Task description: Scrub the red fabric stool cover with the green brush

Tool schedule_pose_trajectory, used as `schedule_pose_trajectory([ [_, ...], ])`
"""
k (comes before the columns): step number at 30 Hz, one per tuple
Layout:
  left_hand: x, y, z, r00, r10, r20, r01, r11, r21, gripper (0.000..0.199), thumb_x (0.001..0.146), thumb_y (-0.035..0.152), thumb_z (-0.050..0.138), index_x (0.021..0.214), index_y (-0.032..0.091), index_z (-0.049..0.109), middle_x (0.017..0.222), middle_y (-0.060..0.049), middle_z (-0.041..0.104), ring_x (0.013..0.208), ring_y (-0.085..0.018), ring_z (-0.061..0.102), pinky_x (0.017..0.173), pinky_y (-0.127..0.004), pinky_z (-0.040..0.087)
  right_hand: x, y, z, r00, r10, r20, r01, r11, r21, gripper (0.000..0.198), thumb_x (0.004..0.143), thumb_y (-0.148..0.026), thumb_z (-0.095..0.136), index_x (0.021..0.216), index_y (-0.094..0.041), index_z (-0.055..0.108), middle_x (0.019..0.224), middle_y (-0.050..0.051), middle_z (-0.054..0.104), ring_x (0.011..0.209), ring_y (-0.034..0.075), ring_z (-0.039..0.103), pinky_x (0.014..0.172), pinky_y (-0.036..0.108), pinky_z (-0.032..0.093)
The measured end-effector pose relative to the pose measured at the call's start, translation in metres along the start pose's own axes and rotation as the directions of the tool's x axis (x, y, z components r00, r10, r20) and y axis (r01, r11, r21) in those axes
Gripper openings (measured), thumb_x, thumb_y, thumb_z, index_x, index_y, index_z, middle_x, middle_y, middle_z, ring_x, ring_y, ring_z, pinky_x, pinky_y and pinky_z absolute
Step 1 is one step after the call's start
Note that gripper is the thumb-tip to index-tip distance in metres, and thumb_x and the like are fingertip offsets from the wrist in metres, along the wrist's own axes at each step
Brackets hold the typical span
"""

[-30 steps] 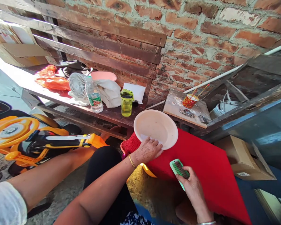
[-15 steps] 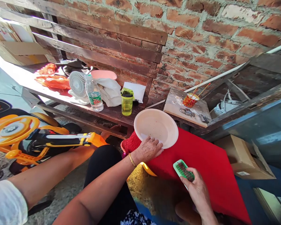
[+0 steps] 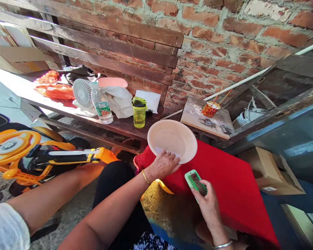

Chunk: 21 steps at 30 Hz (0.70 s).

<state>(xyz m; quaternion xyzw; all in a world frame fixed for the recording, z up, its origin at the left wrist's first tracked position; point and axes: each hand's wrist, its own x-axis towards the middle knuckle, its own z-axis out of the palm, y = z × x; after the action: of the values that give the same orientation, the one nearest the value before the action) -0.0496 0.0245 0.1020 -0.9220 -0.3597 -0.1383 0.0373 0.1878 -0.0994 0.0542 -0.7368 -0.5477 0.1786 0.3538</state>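
Wooden bench [image 3: 122, 126]: behind and left of the pale plastic basin [image 3: 173, 137]. Red-covered surface [image 3: 232, 177]: spreads right of the basin. Yellow-green tumbler [image 3: 139, 114]: upright on the bench, just left of the basin. Hands: apart. Left hand [image 3: 165, 165]: fingers over the basin's near rim; firmness of grip cannot be determined. Right hand [image 3: 210, 205]: before the basin, closed around a green scrub brush [image 3: 195, 182], bristles visible.

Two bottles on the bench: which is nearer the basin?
The yellow-green bottle, near the end of the bench by the basin. The clear bottle stands farther left in view, beside the white fan.
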Motion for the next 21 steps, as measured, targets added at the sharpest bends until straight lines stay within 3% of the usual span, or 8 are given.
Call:
schedule_pose_trajectory([
  [3, 0.000, 0.000, 0.000, 1.000, -0.002, 0.002, 0.002, 1.000, 0.004, 0.027, 0.108, 0.040, 0.049, 0.105, 0.019, 0.064, 0.091, -0.005, 0.066, 0.086, -0.022, 0.062, 0.082, -0.038, 0.039, -0.005, -0.010, 0.025, 0.983, -0.160, 0.084, 0.165, 0.985, -0.057, 0.058, 0.087, -0.077, 0.050, 0.106, -0.024, 0.064, 0.106, 0.011, 0.073, 0.098, 0.030, 0.066, 0.085, 0.043, 0.049],
  [5, 0.000, 0.000, 0.000, 1.000, -0.002, 0.007, 0.001, 1.000, 0.008, 0.026, 0.108, 0.040, 0.049, 0.106, 0.019, 0.064, 0.091, -0.005, 0.066, 0.086, -0.022, 0.063, 0.082, -0.038, 0.039, -0.003, -0.002, 0.028, 0.980, -0.192, 0.056, 0.198, 0.967, -0.159, 0.067, 0.088, -0.083, 0.041, 0.106, -0.023, 0.064, 0.106, 0.013, 0.073, 0.099, 0.032, 0.065, 0.085, 0.046, 0.047],
  [9, 0.000, 0.000, 0.000, 1.000, 0.001, 0.008, -0.001, 1.000, 0.008, 0.026, 0.108, 0.040, 0.049, 0.106, 0.019, 0.064, 0.091, -0.005, 0.066, 0.087, -0.022, 0.063, 0.080, -0.038, 0.039, 0.013, 0.039, -0.002, 0.991, -0.069, -0.112, 0.025, 0.936, -0.350, 0.088, 0.082, -0.095, 0.027, 0.108, -0.020, 0.063, 0.103, 0.018, 0.073, 0.092, 0.036, 0.065, 0.079, 0.047, 0.046],
  [11, 0.000, 0.000, -0.001, 1.000, 0.002, 0.007, -0.002, 1.000, 0.005, 0.025, 0.108, 0.040, 0.049, 0.106, 0.019, 0.064, 0.092, -0.005, 0.066, 0.087, -0.022, 0.063, 0.080, -0.038, 0.039, 0.019, 0.054, -0.018, 0.980, 0.003, -0.199, -0.081, 0.918, -0.387, 0.093, 0.078, -0.098, 0.025, 0.108, -0.019, 0.062, 0.102, 0.019, 0.072, 0.088, 0.035, 0.064, 0.076, 0.045, 0.045],
  [13, 0.000, 0.000, 0.000, 1.000, 0.002, 0.007, -0.002, 1.000, 0.004, 0.025, 0.108, 0.039, 0.050, 0.107, 0.019, 0.064, 0.093, -0.005, 0.066, 0.087, -0.023, 0.063, 0.080, -0.039, 0.039, 0.019, 0.056, -0.023, 0.971, 0.018, -0.240, -0.109, 0.921, -0.375, 0.093, 0.077, -0.099, 0.027, 0.109, -0.019, 0.062, 0.100, 0.019, 0.072, 0.087, 0.034, 0.063, 0.074, 0.044, 0.045],
  [17, -0.001, 0.000, 0.002, 1.000, 0.001, -0.011, -0.001, 1.000, 0.019, 0.023, 0.107, 0.038, 0.052, 0.105, 0.020, 0.064, 0.092, -0.004, 0.066, 0.086, -0.023, 0.063, 0.078, -0.039, 0.039, 0.009, 0.025, 0.011, 0.984, -0.129, -0.123, 0.092, 0.958, -0.273, 0.079, 0.084, -0.092, 0.036, 0.108, -0.021, 0.061, 0.100, 0.016, 0.072, 0.091, 0.032, 0.064, 0.079, 0.043, 0.046],
  [21, -0.002, 0.000, 0.004, 0.999, 0.000, -0.043, 0.001, 1.000, 0.030, 0.020, 0.106, 0.037, 0.054, 0.102, 0.020, 0.064, 0.090, -0.004, 0.066, 0.084, -0.023, 0.062, 0.077, -0.039, 0.038, 0.012, 0.005, 0.045, 0.963, -0.268, -0.018, 0.254, 0.931, -0.263, 0.067, 0.094, -0.081, 0.034, 0.109, -0.022, 0.061, 0.103, 0.014, 0.072, 0.095, 0.031, 0.065, 0.083, 0.042, 0.046],
])
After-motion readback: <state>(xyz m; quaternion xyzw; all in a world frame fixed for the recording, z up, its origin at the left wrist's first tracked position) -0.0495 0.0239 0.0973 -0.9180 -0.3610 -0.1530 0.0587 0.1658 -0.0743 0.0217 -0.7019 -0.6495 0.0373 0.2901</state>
